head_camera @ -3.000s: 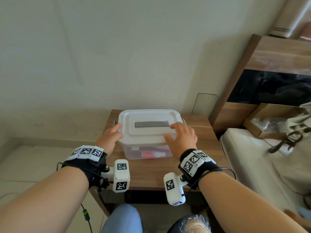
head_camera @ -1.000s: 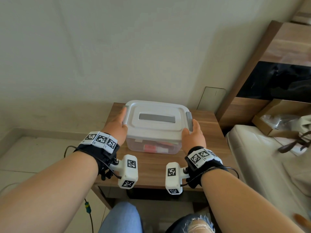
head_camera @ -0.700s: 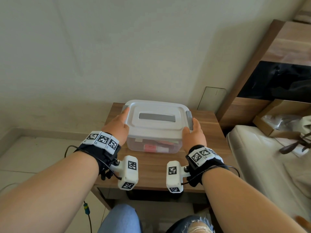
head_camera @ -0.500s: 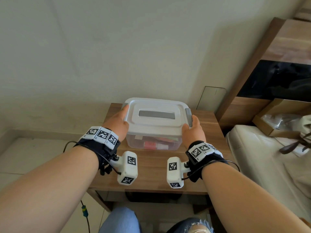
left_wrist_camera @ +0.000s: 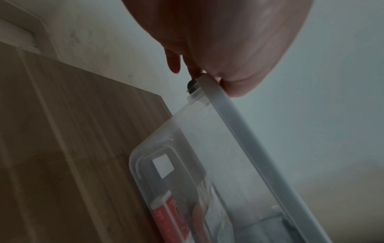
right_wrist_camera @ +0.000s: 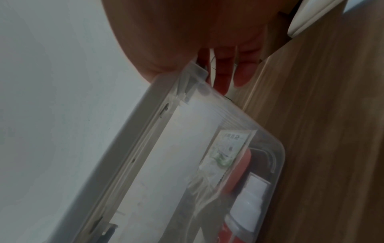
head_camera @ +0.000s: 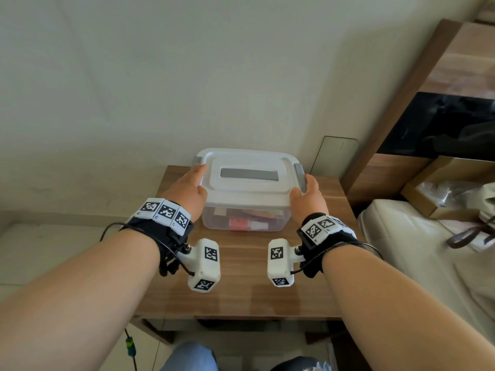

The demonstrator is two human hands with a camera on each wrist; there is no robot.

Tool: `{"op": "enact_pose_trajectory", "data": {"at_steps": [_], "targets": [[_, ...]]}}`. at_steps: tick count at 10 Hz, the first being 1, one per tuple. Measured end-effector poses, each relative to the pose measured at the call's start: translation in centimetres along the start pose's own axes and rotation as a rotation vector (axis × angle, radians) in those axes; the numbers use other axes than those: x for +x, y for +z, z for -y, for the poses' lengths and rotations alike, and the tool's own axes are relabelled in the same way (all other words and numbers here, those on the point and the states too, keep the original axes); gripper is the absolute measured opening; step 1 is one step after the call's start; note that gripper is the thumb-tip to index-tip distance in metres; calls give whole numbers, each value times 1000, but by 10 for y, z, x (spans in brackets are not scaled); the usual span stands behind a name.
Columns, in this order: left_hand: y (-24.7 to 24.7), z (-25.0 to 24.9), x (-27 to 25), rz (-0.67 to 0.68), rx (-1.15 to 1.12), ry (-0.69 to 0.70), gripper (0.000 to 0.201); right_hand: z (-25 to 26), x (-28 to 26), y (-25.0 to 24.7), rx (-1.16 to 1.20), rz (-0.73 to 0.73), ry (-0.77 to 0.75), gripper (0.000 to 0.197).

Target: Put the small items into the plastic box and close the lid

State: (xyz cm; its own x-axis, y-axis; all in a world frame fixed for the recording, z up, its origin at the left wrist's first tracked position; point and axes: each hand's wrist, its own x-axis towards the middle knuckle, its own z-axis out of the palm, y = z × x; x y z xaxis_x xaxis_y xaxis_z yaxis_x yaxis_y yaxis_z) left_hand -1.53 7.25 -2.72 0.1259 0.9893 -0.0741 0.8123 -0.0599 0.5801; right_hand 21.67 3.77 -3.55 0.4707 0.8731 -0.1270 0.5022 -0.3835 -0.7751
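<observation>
A clear plastic box with its white lid on stands at the back of the wooden table, near the wall. My left hand grips its left end by the grey latch. My right hand grips the right end at the other latch. Each thumb lies on the lid's edge, with the fingers down the side. A red tube and paper packets show through the wall. The left wrist view shows the box and tube. A green-printed packet shows in the right wrist view.
A white mattress lies right of the table, with an open cardboard box and a bag strap on it. A wooden headboard rises at the right. A wall plate sits behind the table. A cable hangs at the lower left.
Three seconds ago both hands pressed flat on the lid's top. They have since moved to the box's two ends, and the box has shifted back toward the wall.
</observation>
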Motion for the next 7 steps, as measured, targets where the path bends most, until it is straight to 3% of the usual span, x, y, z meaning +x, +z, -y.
{"op": "enact_pose_trajectory", "data": {"at_steps": [2,5,7], "targets": [[1,-7,1,-85,-39,19,57,0,2,-2,9,-3,10,54],[-13,-2,-3,-125,-63,-83,56,8,-3,-16,38,-86,69,64],[-37,-20,-22,-182,-176,-33,54,38,-8,-35,84,-174,-64,52]]}}
